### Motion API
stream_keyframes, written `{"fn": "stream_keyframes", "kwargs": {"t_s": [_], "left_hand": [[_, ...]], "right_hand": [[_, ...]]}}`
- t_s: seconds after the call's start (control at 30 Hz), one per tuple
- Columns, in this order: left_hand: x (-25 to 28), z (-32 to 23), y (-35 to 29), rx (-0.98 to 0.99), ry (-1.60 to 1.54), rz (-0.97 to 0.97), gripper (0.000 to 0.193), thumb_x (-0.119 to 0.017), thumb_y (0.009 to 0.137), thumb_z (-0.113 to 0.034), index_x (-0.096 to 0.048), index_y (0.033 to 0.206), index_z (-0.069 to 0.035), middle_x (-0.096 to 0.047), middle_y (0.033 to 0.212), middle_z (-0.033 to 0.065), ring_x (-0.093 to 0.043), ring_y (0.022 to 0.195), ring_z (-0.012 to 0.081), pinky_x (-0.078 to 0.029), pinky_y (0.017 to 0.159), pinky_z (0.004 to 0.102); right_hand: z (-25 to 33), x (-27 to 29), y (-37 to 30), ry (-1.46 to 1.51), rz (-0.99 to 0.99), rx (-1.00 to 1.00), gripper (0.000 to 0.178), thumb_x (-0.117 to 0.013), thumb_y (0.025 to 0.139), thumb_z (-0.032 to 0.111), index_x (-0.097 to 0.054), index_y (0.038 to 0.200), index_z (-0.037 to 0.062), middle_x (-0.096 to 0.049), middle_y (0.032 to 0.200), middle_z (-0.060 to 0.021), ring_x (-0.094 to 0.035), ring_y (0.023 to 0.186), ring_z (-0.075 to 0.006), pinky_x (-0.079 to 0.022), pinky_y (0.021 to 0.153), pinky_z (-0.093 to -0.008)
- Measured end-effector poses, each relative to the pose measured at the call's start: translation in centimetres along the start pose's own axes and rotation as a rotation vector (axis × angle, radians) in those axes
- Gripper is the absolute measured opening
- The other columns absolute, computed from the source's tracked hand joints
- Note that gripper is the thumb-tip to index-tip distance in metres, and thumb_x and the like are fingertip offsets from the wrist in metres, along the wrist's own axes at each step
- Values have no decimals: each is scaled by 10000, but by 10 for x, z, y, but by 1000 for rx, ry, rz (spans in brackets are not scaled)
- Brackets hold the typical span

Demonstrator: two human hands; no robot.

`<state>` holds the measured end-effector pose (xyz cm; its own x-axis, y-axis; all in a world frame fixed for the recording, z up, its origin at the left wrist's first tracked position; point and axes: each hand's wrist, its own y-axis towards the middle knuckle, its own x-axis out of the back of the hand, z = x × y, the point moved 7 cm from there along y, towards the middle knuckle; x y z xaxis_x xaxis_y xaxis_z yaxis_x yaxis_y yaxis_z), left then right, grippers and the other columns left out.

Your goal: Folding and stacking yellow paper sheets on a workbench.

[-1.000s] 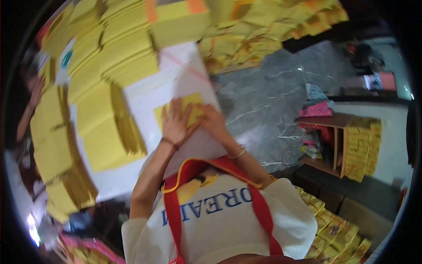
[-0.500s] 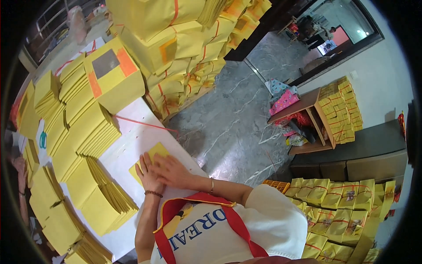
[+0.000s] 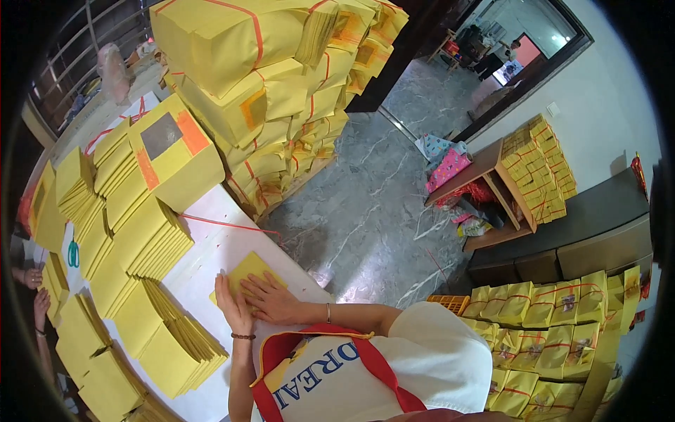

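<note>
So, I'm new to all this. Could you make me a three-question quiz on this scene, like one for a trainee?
1. True or false: the right hand rests on the yellow paper.
2. Which hand has a dark beaded bracelet at its wrist?
3. What colour are the handles of the scissors beside the yellow stacks: A, red; B, green; C, black?

Key: 1. True. 2. The left hand. 3. B.

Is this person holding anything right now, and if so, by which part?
Nothing is visibly gripped: the left hand and right hand rest on the yellow paper, which lies on the white table.
</note>
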<state>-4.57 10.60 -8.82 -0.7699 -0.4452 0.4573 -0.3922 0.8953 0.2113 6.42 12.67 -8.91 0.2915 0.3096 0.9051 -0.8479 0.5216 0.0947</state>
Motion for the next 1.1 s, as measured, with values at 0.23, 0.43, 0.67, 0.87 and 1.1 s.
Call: {"fn": "stream_keyframes", "kwargs": {"t_s": [0.23,0.43,0.67,0.87,1.1], "left_hand": [[-7,2,-2,65,647,163,440,-456,895,-242,-425,1300,-71,-256,1441,137,-175,1341,320,-86,1055,517],[-13,-3,0,107,714,168,462,-457,896,-289,-416,1311,-90,-248,1442,141,-161,1343,327,-80,1051,532],[-12,-6,-1,103,712,175,465,-448,898,-304,-418,1309,-90,-242,1443,142,-153,1346,325,-85,1048,539],[-13,-5,0,106,729,164,469,-419,908,-339,-420,1306,-91,-243,1443,144,-152,1348,321,-78,1049,538],[-13,-5,-1,75,734,135,454,-434,908,-331,-438,1292,-89,-267,1433,145,-173,1341,319,-93,1045,534]], "right_hand": [[1,3,-1,4,-126,28,550,-466,858,376,-405,1305,62,-260,1439,-142,-177,1350,-321,-59,1026,-633],[2,5,-2,-30,-91,20,565,-450,863,391,-393,1311,52,-308,1408,-150,-200,1343,-326,-55,1025,-632],[1,1,-1,-18,-85,3,549,-440,869,385,-407,1301,48,-337,1392,-152,-213,1340,-323,-38,1024,-632],[0,4,-2,18,-113,6,543,-433,873,383,-411,1298,45,-343,1389,-150,-206,1344,-318,-25,1024,-633],[3,8,-2,-10,-116,16,548,-448,862,386,-423,1288,41,-351,1377,-163,-222,1336,-327,-33,1022,-637]]}}
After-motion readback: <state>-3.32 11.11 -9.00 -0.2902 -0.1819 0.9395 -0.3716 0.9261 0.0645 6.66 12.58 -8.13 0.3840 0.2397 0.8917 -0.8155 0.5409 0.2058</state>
